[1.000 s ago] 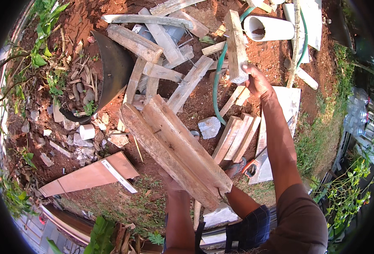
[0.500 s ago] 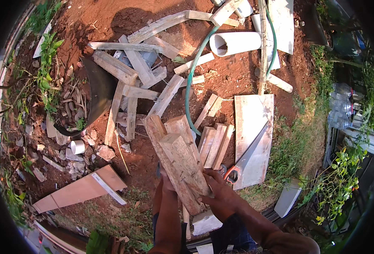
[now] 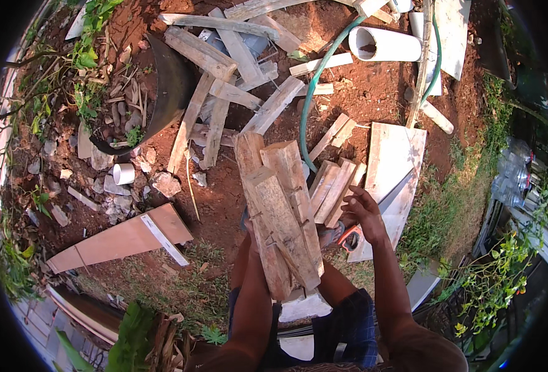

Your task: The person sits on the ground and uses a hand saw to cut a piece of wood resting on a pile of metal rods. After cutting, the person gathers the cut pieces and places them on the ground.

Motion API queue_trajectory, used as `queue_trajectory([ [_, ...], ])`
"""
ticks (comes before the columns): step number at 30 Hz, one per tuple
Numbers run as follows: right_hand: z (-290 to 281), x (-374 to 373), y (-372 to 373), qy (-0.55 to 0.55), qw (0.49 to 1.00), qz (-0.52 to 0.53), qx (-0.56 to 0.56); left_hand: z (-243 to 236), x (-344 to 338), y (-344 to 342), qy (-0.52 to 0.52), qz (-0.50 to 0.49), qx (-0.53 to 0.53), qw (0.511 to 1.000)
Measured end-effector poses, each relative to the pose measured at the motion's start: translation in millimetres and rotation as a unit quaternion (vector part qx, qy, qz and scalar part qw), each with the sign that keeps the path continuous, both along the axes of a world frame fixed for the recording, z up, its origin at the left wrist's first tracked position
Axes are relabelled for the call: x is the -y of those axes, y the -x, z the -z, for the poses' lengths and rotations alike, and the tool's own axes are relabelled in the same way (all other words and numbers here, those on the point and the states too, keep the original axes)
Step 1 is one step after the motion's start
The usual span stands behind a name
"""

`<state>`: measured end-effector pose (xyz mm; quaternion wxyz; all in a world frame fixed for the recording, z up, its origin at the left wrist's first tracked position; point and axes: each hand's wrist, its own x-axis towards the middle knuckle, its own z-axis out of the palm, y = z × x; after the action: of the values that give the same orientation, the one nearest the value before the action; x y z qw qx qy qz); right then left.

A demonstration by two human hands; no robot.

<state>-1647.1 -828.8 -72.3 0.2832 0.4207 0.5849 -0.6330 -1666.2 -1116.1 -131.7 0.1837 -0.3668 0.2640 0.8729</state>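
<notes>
Several short, rough wooden blocks [image 3: 280, 217] are bundled upright in front of me, with nails sticking out of their sides. My left hand [image 3: 253, 240] grips the bundle from its left side; its fingers are mostly hidden behind the wood. My right hand [image 3: 365, 214] is off the bundle, open with fingers apart and nothing in it. Below that hand lies a handsaw [image 3: 351, 238] with an orange-and-black handle, its blade across a pale board [image 3: 388, 155]. Beside the board, several cut wooden pieces [image 3: 336, 189] lie side by side.
Scattered timber offcuts [image 3: 224, 93] lie on the red soil ahead. A green hose [image 3: 306, 111] curves past a white pipe [image 3: 385, 44]. At left are a dark curved sheet [image 3: 173, 80], stone rubble [image 3: 119, 198] and a brown tapered panel [image 3: 125, 239]. Plastic bottles [image 3: 511, 177] sit at right.
My right hand has let go of the wooden blocks and moved right, its fingers opening. The bundle stays in my left hand. The whole view has shifted.
</notes>
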Motion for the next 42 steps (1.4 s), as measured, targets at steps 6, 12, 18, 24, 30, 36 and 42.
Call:
queue_trajectory([
  [6,169,-22,-86,-0.213,0.962,-0.098,0.138,-10,29,-3,-0.007,-0.006,0.019,1.000],
  [12,207,63,-60,-0.392,0.896,-0.082,0.195,1,32,-16,0.000,0.019,0.034,0.999],
  [18,246,88,-60,-0.483,0.827,-0.138,0.252,12,11,-23,-0.011,0.046,0.043,0.998],
  [24,244,82,-88,-0.521,0.838,-0.097,0.126,12,2,-41,-0.007,0.064,0.053,0.997],
  [30,238,70,-88,-0.504,0.847,-0.122,0.113,6,1,-57,-0.007,0.092,0.063,0.994],
  [36,256,59,-106,-0.494,0.869,-0.010,-0.004,8,-2,-66,0.000,0.108,0.060,0.992],
  [42,286,59,-138,-0.222,0.967,0.112,0.054,13,-10,-60,0.014,0.136,0.056,0.989],
])
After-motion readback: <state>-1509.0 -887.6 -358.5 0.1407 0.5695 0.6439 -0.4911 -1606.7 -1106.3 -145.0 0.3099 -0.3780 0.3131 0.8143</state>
